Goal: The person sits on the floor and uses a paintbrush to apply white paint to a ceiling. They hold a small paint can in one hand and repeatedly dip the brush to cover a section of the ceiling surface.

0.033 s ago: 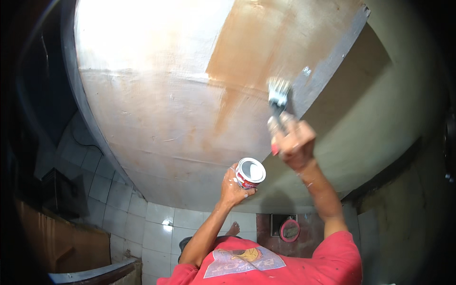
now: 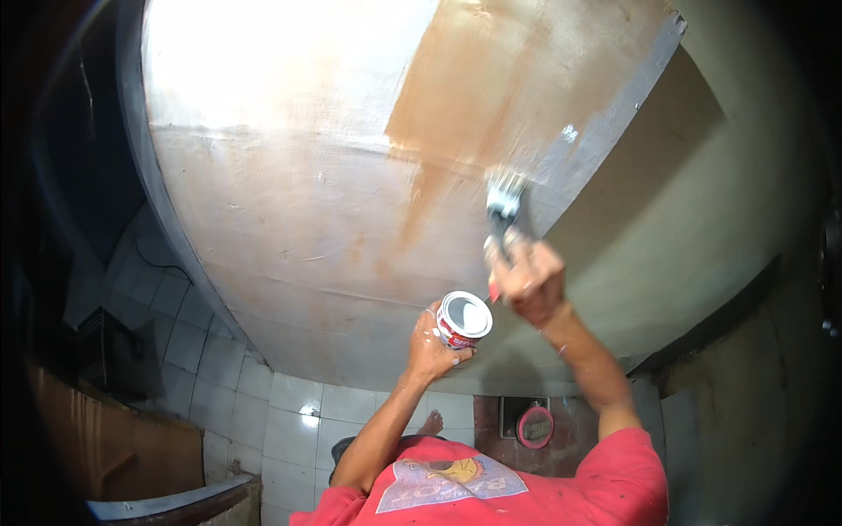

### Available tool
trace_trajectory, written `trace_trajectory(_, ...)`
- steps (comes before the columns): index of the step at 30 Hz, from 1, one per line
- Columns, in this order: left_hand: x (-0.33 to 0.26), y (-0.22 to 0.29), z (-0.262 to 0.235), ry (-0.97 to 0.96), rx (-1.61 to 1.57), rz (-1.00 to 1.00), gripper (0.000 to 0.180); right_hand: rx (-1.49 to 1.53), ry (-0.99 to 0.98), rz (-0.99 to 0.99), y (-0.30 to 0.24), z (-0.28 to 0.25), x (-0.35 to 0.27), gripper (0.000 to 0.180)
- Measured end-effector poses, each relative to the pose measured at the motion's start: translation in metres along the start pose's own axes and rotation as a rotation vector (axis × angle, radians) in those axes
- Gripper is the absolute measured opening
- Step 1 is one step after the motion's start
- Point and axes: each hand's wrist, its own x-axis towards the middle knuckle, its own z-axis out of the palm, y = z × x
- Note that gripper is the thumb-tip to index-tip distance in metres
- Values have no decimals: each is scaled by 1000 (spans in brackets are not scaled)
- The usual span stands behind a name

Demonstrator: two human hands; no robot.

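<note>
My left hand [image 2: 429, 345] is wrapped round a small paint can [image 2: 456, 337]; its top is open and white paint shows inside. Smears of white mark my left fingers. In my right hand [image 2: 535, 279] is a flat paintbrush [image 2: 503, 209], gripped by its dark handle, its pale bristles against the wall panel [image 2: 298, 210] and slightly blurred. Much of the panel carries a thin whitish coat. A brown patch [image 2: 482, 83] shows bare at the upper middle, with a brown streak running down below it. A small white dab sits near the panel's right edge.
An olive-green wall [image 2: 702, 219] adjoins the panel on the right. Pale floor tiles [image 2: 294, 430] lie below, where a foot shows. A round pink-rimmed object [image 2: 536, 427] stands on a dark red floor area. Brown wooden furniture [image 2: 132, 443] is at lower left.
My right hand has moved down and a little left, drawing the brush lower on the panel. My left hand and the can stay nearly in place.
</note>
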Motion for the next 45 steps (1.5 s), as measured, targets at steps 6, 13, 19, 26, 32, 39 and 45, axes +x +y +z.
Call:
trace_trajectory(6,7,-6,-5,46,-23,44,116,593,-209,185,-5,-16,-3,24)
trace_trajectory(13,10,-6,-6,5,-5,33,112,381,286,279,121,-78,97,21)
trace_trajectory(19,6,-1,-10,-12,31,20,114,-78,103,171,106,-42,31,35)
trace_trajectory(26,7,-4,-2,23,-12,32,114,384,-257,186,-16,17,-122,28)
trace_trajectory(32,9,-12,-5,-12,-138,-16,111,541,-96,319,79,-16,-28,18)
trace_trajectory(39,8,17,-13,-72,-138,-21,111,138,335,223,187,-98,112,20)
trace_trajectory(45,7,22,-9,-70,-174,-6,110,-160,155,133,169,-66,93,24)
